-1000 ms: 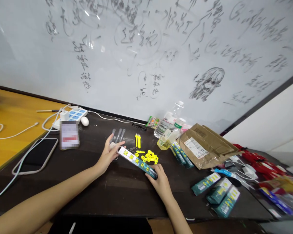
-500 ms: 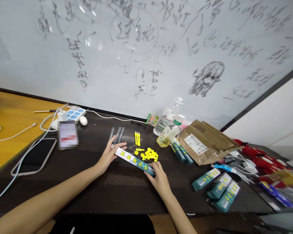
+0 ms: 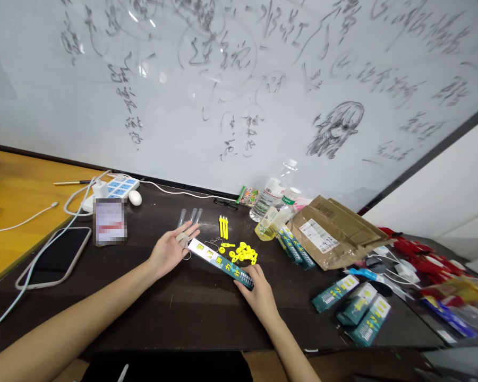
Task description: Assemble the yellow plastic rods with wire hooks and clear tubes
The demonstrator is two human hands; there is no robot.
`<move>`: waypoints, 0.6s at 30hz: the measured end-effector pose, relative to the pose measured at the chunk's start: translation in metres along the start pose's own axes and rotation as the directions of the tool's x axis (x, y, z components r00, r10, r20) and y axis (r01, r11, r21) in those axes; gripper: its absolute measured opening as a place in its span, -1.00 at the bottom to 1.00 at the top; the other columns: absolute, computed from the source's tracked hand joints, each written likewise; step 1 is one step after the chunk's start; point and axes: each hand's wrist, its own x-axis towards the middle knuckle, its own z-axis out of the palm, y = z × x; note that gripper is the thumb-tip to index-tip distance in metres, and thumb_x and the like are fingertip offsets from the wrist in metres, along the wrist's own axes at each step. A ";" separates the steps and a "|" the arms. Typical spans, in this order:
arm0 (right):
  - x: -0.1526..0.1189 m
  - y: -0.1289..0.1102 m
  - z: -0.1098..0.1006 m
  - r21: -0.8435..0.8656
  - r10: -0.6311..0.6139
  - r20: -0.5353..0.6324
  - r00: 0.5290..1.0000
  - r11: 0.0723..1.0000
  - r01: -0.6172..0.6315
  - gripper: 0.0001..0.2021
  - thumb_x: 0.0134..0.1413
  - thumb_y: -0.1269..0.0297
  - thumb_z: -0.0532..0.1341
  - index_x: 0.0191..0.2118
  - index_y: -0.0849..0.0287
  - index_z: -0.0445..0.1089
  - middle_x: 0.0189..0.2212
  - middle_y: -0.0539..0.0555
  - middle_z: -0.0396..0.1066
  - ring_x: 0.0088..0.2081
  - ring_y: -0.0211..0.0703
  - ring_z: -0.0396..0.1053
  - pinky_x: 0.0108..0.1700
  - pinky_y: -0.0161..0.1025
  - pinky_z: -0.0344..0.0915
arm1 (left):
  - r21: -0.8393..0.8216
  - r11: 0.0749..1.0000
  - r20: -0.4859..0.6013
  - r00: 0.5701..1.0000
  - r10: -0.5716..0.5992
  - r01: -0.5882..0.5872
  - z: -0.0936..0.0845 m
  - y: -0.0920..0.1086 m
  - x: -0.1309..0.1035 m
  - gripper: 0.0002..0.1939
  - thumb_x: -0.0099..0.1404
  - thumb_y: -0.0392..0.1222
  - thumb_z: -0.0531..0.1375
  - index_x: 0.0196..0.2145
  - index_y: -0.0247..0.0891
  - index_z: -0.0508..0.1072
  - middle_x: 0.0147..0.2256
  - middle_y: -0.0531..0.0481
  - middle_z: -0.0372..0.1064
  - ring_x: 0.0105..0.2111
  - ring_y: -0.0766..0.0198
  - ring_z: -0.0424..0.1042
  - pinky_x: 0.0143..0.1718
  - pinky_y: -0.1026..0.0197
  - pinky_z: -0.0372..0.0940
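A long, slim printed cardboard box (image 3: 217,261) in white and dark green slants across the middle of the desk. My right hand (image 3: 258,294) grips its lower right end. Beside the upper left end, my left hand (image 3: 171,250) lies palm up with fingers stretched out. A greyish piece (image 3: 182,240), perhaps an end flap, shows at that end against the palm; I cannot make it out exactly. Beyond the left fingers lie clear tubes (image 3: 199,214), partly hidden. Yellow rods (image 3: 223,227) and a pile of small yellow parts (image 3: 245,252) lie behind the box.
Several similar boxes (image 3: 356,303) lie to the right, others beside a brown cardboard package (image 3: 330,228). Bottles (image 3: 269,199) stand at the back. A phone (image 3: 56,257), cables and a power strip (image 3: 121,188) occupy the left. A whiteboard (image 3: 163,122) rises behind.
My left hand has drawn back slightly left from the box's end and turned palm up, exposing the greyish piece. My right hand still grips the box in nearly the same place.
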 end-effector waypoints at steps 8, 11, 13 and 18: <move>0.001 -0.001 0.000 0.005 0.004 0.015 1.000 1.000 -0.005 -0.87 0.07 0.27 0.16 -0.22 0.07 0.30 -0.25 0.05 0.28 -0.21 -0.12 0.37 -0.16 -0.24 0.32 | 0.062 0.996 0.046 0.997 -0.068 0.065 0.008 -0.011 -0.003 -0.74 0.31 -0.09 0.03 -0.11 -0.20 0.38 0.13 -0.09 0.22 0.19 0.17 0.10 0.17 0.14 0.05; 0.001 -0.002 -0.001 0.003 0.008 0.017 1.000 1.000 -0.008 -0.86 0.07 0.28 0.16 -0.21 0.07 0.30 -0.25 0.05 0.28 -0.21 -0.12 0.37 -0.15 -0.23 0.31 | 0.083 0.995 0.071 0.996 -0.062 0.056 0.008 -0.011 -0.003 -0.87 0.26 -0.16 0.11 -0.23 -0.17 0.38 0.09 -0.05 0.27 0.18 0.17 0.12 0.17 0.11 0.04; 0.001 -0.002 -0.002 -0.001 0.010 0.015 1.000 1.000 -0.010 -0.87 0.06 0.28 0.16 -0.22 0.08 0.30 -0.26 0.05 0.28 -0.21 -0.12 0.37 -0.15 -0.23 0.31 | 0.077 0.996 0.073 0.996 -0.052 0.046 0.008 -0.010 -0.004 -0.90 0.24 -0.15 0.13 -0.27 -0.17 0.36 0.07 -0.04 0.30 0.17 0.17 0.14 0.17 0.09 0.03; 0.000 -0.001 -0.001 -0.003 -0.016 -0.002 1.000 1.000 0.016 -0.85 0.05 0.30 0.17 -0.21 0.09 0.31 -0.25 0.05 0.29 -0.22 -0.14 0.37 -0.17 -0.26 0.32 | -0.016 0.997 0.083 0.994 -0.077 0.079 0.008 -0.004 -0.004 -0.66 0.27 0.05 -0.02 -0.23 -0.24 0.36 0.09 -0.15 0.27 0.15 0.06 0.16 0.15 -0.01 0.05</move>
